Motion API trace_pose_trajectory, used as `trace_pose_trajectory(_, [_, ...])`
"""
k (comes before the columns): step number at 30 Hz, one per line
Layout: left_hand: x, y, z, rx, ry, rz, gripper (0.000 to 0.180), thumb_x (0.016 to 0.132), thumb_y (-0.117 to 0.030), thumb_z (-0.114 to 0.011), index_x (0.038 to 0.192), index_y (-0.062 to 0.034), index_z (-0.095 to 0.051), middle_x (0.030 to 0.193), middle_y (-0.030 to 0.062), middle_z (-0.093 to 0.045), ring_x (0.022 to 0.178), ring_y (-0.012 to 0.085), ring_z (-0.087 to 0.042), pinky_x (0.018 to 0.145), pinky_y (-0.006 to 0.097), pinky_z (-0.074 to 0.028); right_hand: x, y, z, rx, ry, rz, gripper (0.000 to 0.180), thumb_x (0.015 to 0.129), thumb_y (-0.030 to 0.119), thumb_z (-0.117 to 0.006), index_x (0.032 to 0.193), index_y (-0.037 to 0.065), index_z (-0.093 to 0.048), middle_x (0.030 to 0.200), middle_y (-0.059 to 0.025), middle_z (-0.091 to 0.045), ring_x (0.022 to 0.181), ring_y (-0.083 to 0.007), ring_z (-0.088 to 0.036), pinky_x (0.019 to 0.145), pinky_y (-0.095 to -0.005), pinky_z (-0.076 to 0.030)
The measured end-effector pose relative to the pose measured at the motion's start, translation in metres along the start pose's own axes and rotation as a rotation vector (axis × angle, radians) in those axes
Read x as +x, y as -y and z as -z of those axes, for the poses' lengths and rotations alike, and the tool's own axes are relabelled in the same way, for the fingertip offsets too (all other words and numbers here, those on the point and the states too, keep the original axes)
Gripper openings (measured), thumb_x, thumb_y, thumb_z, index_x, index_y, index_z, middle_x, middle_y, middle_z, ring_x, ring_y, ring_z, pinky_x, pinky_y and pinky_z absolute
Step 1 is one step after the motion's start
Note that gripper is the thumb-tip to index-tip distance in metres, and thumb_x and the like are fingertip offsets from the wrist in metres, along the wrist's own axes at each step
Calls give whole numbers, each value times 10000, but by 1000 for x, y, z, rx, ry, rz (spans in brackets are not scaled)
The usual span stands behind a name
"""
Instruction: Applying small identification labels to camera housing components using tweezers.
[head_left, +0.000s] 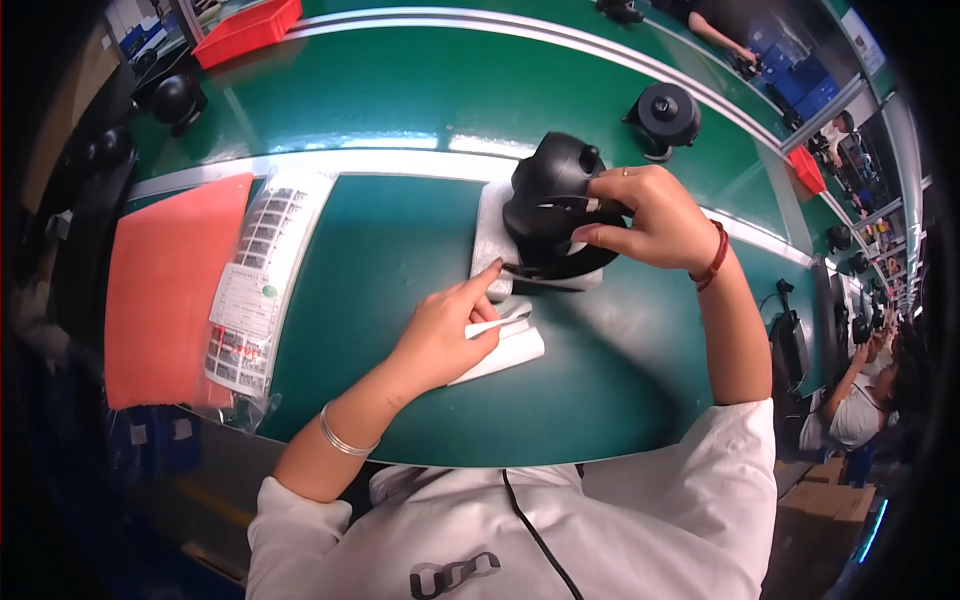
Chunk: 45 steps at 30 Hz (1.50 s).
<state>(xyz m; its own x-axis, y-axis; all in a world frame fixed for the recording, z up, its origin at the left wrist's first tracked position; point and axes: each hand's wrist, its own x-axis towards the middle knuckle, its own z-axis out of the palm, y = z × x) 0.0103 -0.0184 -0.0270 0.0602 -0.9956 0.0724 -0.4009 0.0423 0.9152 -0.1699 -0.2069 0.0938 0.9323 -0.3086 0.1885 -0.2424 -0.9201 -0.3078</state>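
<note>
From where I stand, the rounded device (pixel 545 205) is all black, the foam block (pixel 490 225) pale grey, the worktop (pixel 380 240) deep green. The flat sheet (pixel 170 300) glows salmon-orange; the bagged labels (pixel 243 295) are white with dark gridded blocks and red scrawl.

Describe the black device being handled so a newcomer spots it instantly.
On the dark green worktable, near its far edge, lies a pale grey slab. Pick the rounded black device sitting on it. Unlike the black units on the glossy green surface beyond, it has the right hand against it.
</note>
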Motion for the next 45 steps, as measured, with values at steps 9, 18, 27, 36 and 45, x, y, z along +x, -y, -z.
trace_pose_trajectory(9, [-2,-1,-2,44,68,-46,668,787,-77,-652,1422,-60,-445,887,95,-634,783,233,-639,763,353,-522,61,-136,-58,-817,-288,-106,82,809,208,-632,821,132,-604,774,-57,-644,673,-245,-667,540,-371,-518])
trace_pose_trajectory(18, [-4,-4,-4,70,44,-27,695,784,-69,-646,1439,-47,-415,904,106,-638,784,236,-646,759,354,-525,44,-183,-65,-718,-64,-114,456,855,200,-563,1306,151,-519,1039,-106,-624,763,-294,-676,612,-414,-541])
trace_pose_trajectory(27, [-5,-1,-13,86,8,-45,739,791,-99,-646,1467,-36,-354,902,113,-642,766,260,-653,732,374,-524,-69,-263,-7,-857,350,-938,425,813,120,-575,1222,234,-588,1080,-115,-679,1028,-306,-659,826,-421,-543])
trace_pose_trajectory(36, [-7,7,-26,24,1,20,787,831,-104,-667,1510,-72,-271,826,92,-613,741,218,-621,736,337,-507,-90,-257,-4,-917,42,-683,160,802,186,-644,944,124,-602,930,-87,-680,825,-335,-669,655,-459,-539])
trace_pose_trajectory(45, [0,-2,-15,13,-119,-157,313,837,-104,-663,1144,-140,-707,980,101,-681,824,254,-670,747,344,-528,-70,-40,29,-187,-312,-192,202,821,93,-717,981,-3,-639,885,-121,-649,727,-269,-672,631,-332,-506])
